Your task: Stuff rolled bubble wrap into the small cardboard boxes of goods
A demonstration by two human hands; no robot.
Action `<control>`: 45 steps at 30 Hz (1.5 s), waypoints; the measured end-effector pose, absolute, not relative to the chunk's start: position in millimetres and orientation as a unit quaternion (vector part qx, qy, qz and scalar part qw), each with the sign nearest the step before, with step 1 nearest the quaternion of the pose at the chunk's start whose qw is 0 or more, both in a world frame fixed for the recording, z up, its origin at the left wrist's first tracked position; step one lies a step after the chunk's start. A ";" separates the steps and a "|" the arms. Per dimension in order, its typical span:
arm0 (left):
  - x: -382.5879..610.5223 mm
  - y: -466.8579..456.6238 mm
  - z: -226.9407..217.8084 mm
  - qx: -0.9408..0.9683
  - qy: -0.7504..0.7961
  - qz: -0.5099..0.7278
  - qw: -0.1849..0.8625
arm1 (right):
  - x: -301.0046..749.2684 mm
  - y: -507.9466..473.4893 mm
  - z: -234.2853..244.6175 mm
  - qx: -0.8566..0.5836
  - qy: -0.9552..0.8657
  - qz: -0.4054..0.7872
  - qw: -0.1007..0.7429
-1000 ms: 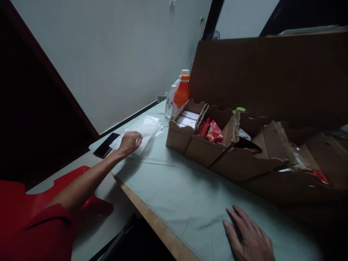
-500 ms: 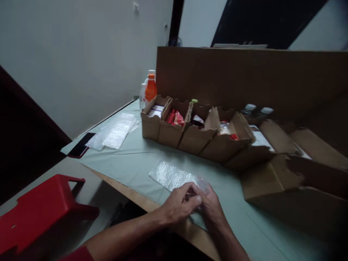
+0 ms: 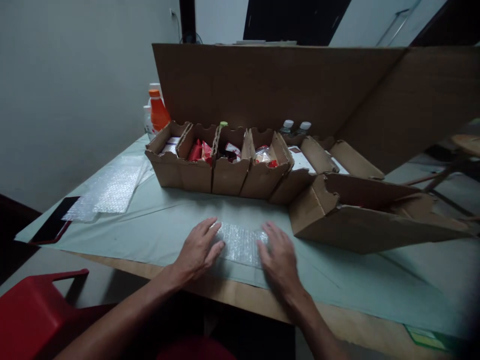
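On the pale green cloth (image 3: 157, 225) of a table (image 3: 240, 302) beside a grey wall (image 3: 75, 90), the left hand (image 3: 198, 250) and right hand (image 3: 279, 257) lie flat, fingers spread, pressing the bubble wrap (image 3: 240, 243) before cardboard boxes (image 3: 195, 172); writing on the packets (image 3: 202, 150) is too blurred to read.

Left hand (image 3: 197, 249) and right hand (image 3: 279, 257) lie flat.
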State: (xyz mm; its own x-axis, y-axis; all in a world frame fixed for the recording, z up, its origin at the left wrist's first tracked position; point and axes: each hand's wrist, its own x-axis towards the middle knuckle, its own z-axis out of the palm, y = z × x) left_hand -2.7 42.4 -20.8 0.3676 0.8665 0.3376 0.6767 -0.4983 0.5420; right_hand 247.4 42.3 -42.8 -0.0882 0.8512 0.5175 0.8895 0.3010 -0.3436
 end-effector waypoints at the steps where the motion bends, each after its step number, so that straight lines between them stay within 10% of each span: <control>1: 2.4 44.3 -22.4 0.829 0.467 0.271 0.145 | 229.7 42.7 -46.3 -0.564 -0.767 -0.021 0.305; 11: -22.7 44.0 -55.5 0.880 0.452 0.105 0.103 | 244.4 26.6 -69.8 -0.553 -0.812 0.008 0.184; 21: -28.8 61.2 -20.9 0.743 0.660 0.076 0.083 | 275.8 65.7 -41.0 -0.650 -0.722 0.087 0.223; 37: 3.3 116.1 -1.0 0.795 0.552 0.175 0.183 | 224.5 -31.1 -25.1 -0.623 -0.630 0.347 0.309; 45: -5.5 94.3 0.9 0.852 0.460 0.189 0.162 | 235.8 -76.9 -31.4 -0.541 -0.794 0.131 0.245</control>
State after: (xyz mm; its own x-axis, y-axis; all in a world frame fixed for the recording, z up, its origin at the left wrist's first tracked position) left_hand -5.5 94.3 0.9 0.5056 0.8453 0.1728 0.7227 -0.5243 0.4503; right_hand 235.8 -76.9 -31.4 -0.2938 0.9236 0.2464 0.7949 0.3793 -0.4736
